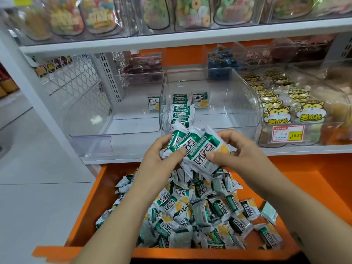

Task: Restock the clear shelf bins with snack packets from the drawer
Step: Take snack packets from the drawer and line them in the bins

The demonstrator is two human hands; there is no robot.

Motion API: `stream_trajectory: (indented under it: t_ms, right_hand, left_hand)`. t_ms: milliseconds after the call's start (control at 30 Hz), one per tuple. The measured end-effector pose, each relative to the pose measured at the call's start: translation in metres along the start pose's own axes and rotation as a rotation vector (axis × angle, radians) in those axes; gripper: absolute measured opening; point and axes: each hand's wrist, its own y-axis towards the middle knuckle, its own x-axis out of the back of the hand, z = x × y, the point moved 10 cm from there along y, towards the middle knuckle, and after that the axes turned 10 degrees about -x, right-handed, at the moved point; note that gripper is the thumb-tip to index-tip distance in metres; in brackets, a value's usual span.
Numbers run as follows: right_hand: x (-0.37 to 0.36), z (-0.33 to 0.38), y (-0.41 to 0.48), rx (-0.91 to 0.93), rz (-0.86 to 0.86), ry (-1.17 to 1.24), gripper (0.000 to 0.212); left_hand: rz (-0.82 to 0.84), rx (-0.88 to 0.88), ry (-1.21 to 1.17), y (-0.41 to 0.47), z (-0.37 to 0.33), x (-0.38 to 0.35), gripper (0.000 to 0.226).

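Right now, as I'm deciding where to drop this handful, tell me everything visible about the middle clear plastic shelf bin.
The middle clear plastic bin looks rigid and transparent, open-topped, with a low rounded front. It sits upright on the white shelf, with another clear bin close on its left. It is mostly bare: a row of green-and-white snack packets lines its left wall, and one more stands near the back.

Bright, even light, seemingly from overhead, leaves only soft shadows beneath the shelf [171, 41]. Pale reflections streak the clear bins [245, 103]. Wide-angle distortion bows the shelf's edges toward the corners, where the candy bags [66, 20] blur. The held snack packets [198, 151] look sharp.
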Motion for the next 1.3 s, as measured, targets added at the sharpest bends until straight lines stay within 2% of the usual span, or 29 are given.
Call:
stream_trajectory:
  t_ms: [100, 200, 300, 400, 467, 533, 633, 733, 900, 1000, 1067, 1133, 1300]
  right_hand:
    - [-0.005, -0.002, -0.005, -0.024, 0.079, -0.067, 0.032]
    - [-0.007, 0.0, -0.006, -0.015, 0.1, -0.044, 0.046]
    - [-0.01, 0.002, -0.006, 0.002, 0.104, -0.103, 0.059]
    - [-0.012, 0.007, -0.008, 0.066, 0.091, -0.221, 0.055]
    - [-0.012, 0.007, -0.008, 0.07, 0.071, -0.315, 0.06]
    - [-0.012, 0.006, -0.007, 0.058, 0.079, -0.367, 0.076]
    - [-0.021, 0.001, -0.008, -0.012, 0.232, -0.341, 0.108]
    - [-0.029, 0.005, -0.007, -0.016, 0.302, -0.423, 0.116]
    - [-0.031, 0.038, 0.006, 0.083, 0.291, -0.441, 0.101]
    - [-0.03, 0.064, 0.023, 0.144, 0.244, -0.472, 0.088]
    - [-0.023, 0.078, 0.04, 0.176, 0.175, -0.48, 0.083]
    - [-0.014, 0.088, 0.06, 0.205, 0.091, -0.535, 0.082]
    - [-0.016, 0.089, 0.1, 0.252, 0.051, -0.692, 0.081]
  left_hand:
    - [0.05, -0.022, 0.028, 0.0, -0.003, -0.005, 0.052]
    - [0.12, -0.007, -0.023, -0.003, -0.002, -0.012, 0.056]
    - [0.215, -0.038, 0.052, -0.008, -0.006, -0.02, 0.078]
    - [0.238, -0.065, 0.141, -0.01, -0.014, -0.019, 0.09]
    - [0.243, -0.057, 0.179, -0.009, -0.015, -0.015, 0.085]
    - [0.28, -0.056, 0.232, -0.008, -0.017, -0.011, 0.079]
    - [0.381, -0.047, 0.226, -0.009, -0.021, -0.017, 0.075]
    - [0.403, -0.042, 0.169, -0.005, -0.025, -0.02, 0.078]
    - [0.338, -0.119, -0.001, 0.011, -0.038, -0.017, 0.08]
    - [0.15, -0.168, -0.022, 0.029, -0.038, 0.01, 0.073]
    - [-0.052, -0.216, 0.037, 0.038, -0.036, 0.04, 0.052]
    - [-0.187, -0.256, 0.165, 0.044, -0.033, 0.061, 0.033]
    - [-0.144, -0.3, 0.396, 0.055, -0.024, 0.057, 0.03]
